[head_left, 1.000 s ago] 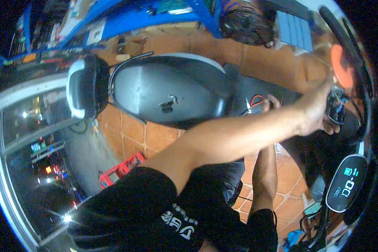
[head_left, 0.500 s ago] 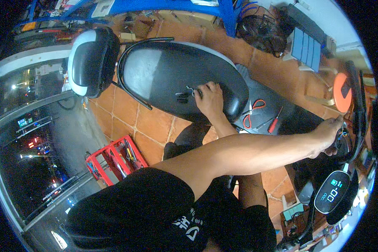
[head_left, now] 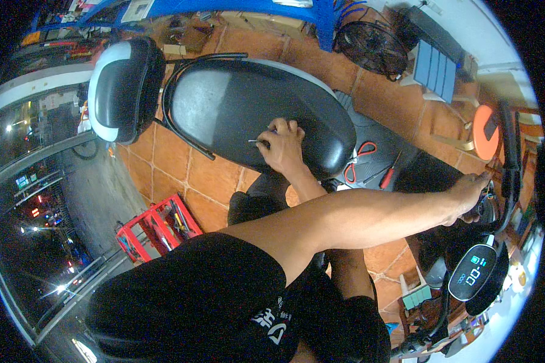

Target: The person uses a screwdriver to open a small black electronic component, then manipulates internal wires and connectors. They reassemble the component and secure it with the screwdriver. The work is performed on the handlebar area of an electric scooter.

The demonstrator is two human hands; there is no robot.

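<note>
My right hand (head_left: 281,146) rests bent-fingered on the black scooter seat (head_left: 224,103), over small black-and-metal pieces. A thin metal tip (head_left: 252,141) pokes out left of its thumb; the fingers hide the rest. My left arm crosses over the right one, and my left hand (head_left: 463,196) reaches to the front of the scooter under the handlebar (head_left: 512,157). Its fingers are curled by some thin wires (head_left: 485,195); what they hold is hidden. On the footboard (head_left: 369,136) lie red-handled pliers or cutters (head_left: 352,173) and a red-handled screwdriver (head_left: 387,178).
A lit dashboard display (head_left: 473,272) sits below the handlebar. A black-and-white top box (head_left: 127,91) is behind the seat. On the tiled floor stand a red tool tray (head_left: 157,228), a black fan (head_left: 372,48) and an orange-topped stool (head_left: 485,133).
My right hand has moved left along the seat and now covers the small black-and-metal pieces that lay beside it. My left hand stays by the wires. The whole view has shifted slightly.
</note>
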